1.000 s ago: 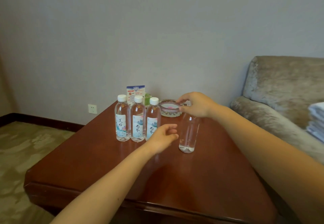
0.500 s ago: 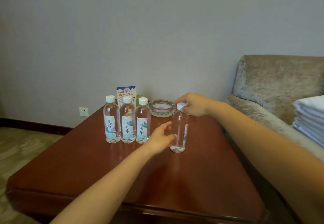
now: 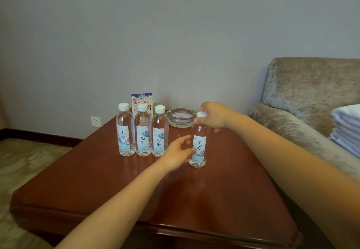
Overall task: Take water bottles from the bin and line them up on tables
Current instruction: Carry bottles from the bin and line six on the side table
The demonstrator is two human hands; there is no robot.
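A: Which step was in hand at that point?

B: Placing the fourth bottle (image 3: 199, 147), by my reading. It stood upright on the wooden table (image 3: 97, 180), its label facing the camera, off to the right of the three bottles (image 3: 143, 131) already lined up and a little nearer the camera than they were.

A: And the hands?

B: The right hand (image 3: 213, 117) was pinched around the white cap from above. The left hand (image 3: 178, 152) sat low at the bottle's left side, fingers loosely curled and touching or almost touching the label; I could not tell whether it was actually gripping or only steadying.

A: Was the row tidy?

B: The three stood side by side, touching or nearly so, in front of a small printed card (image 3: 141, 100). A glass ashtray (image 3: 181, 117) lay behind the gap between them and the fourth one.

A: So what did the next move call for?

B: In my judgement, sliding or lifting the fourth bottle left and slightly back, until it stood just beside the third and level with it, label forward. The care needed was not to knock the row, since the left hand lay between the two

A: And the bin?

B: Not in view
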